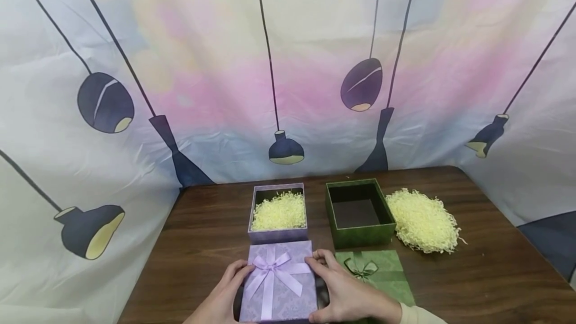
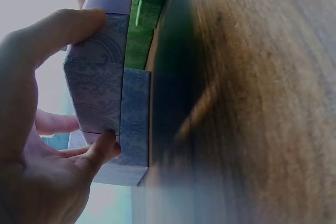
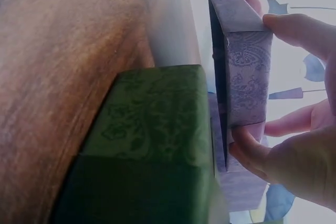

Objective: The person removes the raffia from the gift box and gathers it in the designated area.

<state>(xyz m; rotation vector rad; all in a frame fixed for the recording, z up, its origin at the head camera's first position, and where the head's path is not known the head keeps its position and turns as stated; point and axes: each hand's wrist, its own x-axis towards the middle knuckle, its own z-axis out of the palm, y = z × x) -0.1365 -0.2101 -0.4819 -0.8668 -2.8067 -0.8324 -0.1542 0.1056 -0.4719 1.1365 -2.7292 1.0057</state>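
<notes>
Both hands hold a lavender box lid (image 1: 292,304) topped with a ribbon bow (image 1: 272,266), raised off the table. My left hand (image 1: 222,296) grips its left side, with the thumb and fingers on the rim in the left wrist view. On the opposite side, my right hand (image 1: 348,291) grips the lid; the right wrist view shows the lid's dark open underside. Just beyond the lid stands the lavender box (image 1: 279,236), holding pale yellow shredded paper (image 1: 280,212). A green lid (image 1: 391,271) with a bow lies partly behind the right hand.
A green box (image 1: 362,237) stands open, its dark inside bare, right of the lavender box. Beside it lies a loose heap of yellow shredded paper (image 1: 423,221). The brown wooden table (image 1: 486,264) meets a lamp-patterned cloth (image 1: 315,94) at the back.
</notes>
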